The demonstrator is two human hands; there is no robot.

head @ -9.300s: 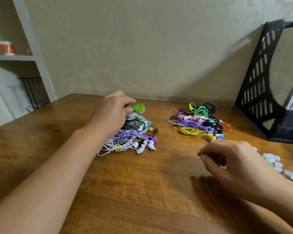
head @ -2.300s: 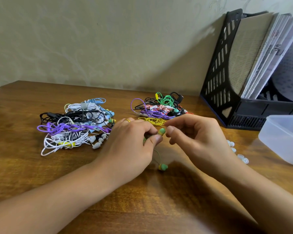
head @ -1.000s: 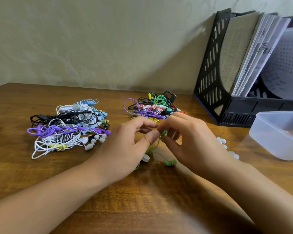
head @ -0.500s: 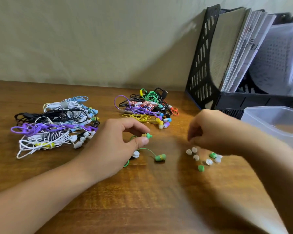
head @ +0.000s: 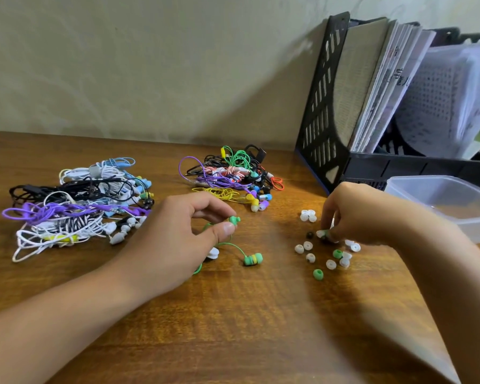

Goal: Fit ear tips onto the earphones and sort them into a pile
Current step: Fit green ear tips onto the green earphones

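Item: green earphones, one pair, on the bench between my two hands.
- First earbud: pinched between thumb and fingers of my left hand; its long axis lies roughly level, with the bare nozzle pointing right toward my other hand.
- Second earbud: lying flat just right of and below my left hand, long axis left-right, cord end to the left.
- Loose ear tips: I count about a dozen white, two green, and one black, scattered under and just left of my right hand, whose curled fingertips pinch a pale one.
- Earphone piles: two, one tangle left of my left hand, one beyond and between my hands.
- Clear tub: one, right of my right hand.
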